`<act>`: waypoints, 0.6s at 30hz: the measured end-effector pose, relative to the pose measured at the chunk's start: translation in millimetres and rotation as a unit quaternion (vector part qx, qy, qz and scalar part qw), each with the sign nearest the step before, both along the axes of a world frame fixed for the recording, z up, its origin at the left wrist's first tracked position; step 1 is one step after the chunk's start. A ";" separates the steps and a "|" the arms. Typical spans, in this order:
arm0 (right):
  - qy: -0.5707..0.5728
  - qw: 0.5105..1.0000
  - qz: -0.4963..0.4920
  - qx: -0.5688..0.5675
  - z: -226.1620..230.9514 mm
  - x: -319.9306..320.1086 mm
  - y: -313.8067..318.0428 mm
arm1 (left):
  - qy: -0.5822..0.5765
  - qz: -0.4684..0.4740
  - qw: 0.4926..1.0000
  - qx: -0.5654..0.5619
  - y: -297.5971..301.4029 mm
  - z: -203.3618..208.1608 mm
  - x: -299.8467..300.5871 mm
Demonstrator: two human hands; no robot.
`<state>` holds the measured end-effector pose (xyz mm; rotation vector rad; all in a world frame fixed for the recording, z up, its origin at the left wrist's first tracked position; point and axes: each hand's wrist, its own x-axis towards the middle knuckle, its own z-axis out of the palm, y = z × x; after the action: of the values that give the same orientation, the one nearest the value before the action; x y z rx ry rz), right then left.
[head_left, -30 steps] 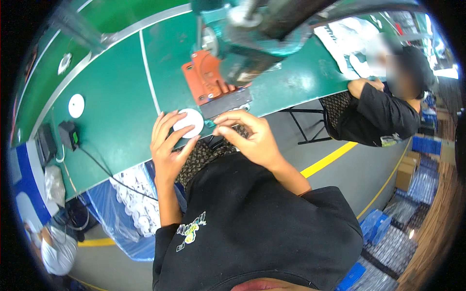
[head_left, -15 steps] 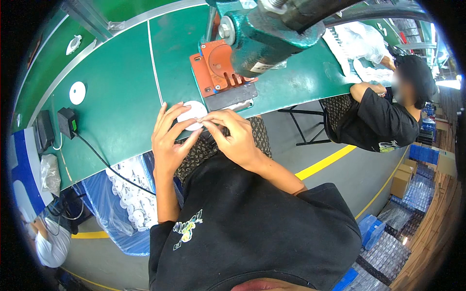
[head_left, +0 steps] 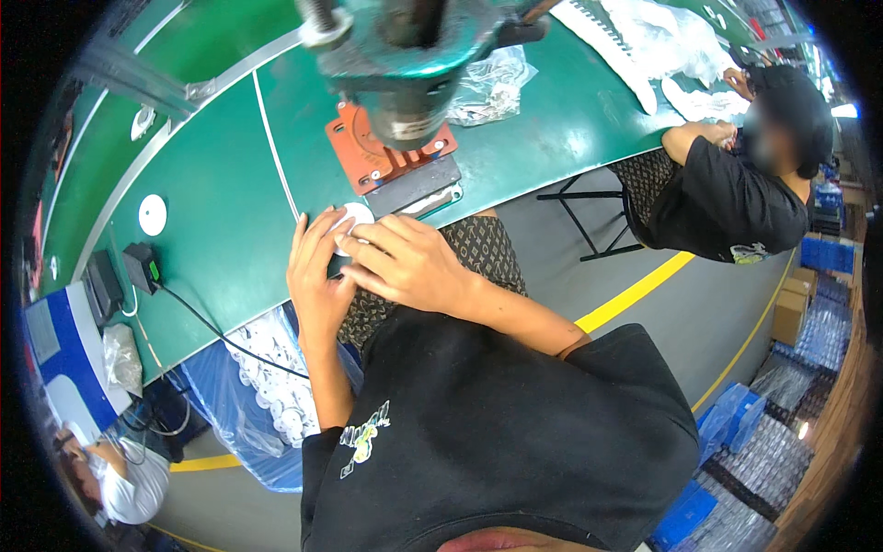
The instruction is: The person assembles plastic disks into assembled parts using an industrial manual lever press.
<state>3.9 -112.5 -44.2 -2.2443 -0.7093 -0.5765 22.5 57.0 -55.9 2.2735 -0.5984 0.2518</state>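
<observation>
Since half a second ago, the right hand (head_left: 405,265) has moved leftward toward the left hand (head_left: 315,269), and its fingers now cross the lower part of the white disc (head_left: 361,214), where before its fingertips were pinched together at the right side. The disc is more covered now, and only its upper right part shows well. The left hand keeps its fingers bent over the left side of the disc and touches it; a dark gap is visible between these fingers and the thumb. The thumb is partly hidden, so I cannot tell if it presses against the disc. The right fingers are bent and close to each other, and whether they pinch something small I cannot tell. The disc is at the near edge of the green table (head_left: 216,175); resting or lifted is not clear.

Just beyond it stand a dark grey block (head_left: 414,187) and an orange fixture (head_left: 348,152), under a teal machine head (head_left: 391,78). Farther left on the table lies a second white disc (head_left: 153,214), near a black box (head_left: 141,267). Below the table edge, blue plastic (head_left: 216,400) surrounds many white parts (head_left: 276,368).
</observation>
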 end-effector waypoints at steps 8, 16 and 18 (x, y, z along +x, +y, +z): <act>-0.014 0.999 -0.006 0.032 -1.1 -8.8 -16.5 | 0.015 0.001 0.999 -0.039 -2.0 6.0 -4.3; -0.022 0.972 -0.116 0.202 17.3 -17.6 -72.2 | -0.206 -0.024 0.978 0.026 -46.5 49.0 16.7; -0.181 0.950 -0.137 0.213 40.6 5.1 -90.9 | -0.203 0.000 0.979 0.029 -65.1 48.8 32.3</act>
<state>9.0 -203.5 -3.7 -1.8541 -0.3927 -1.1812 54.8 -8.0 -7.0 2.2903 -0.8210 0.7193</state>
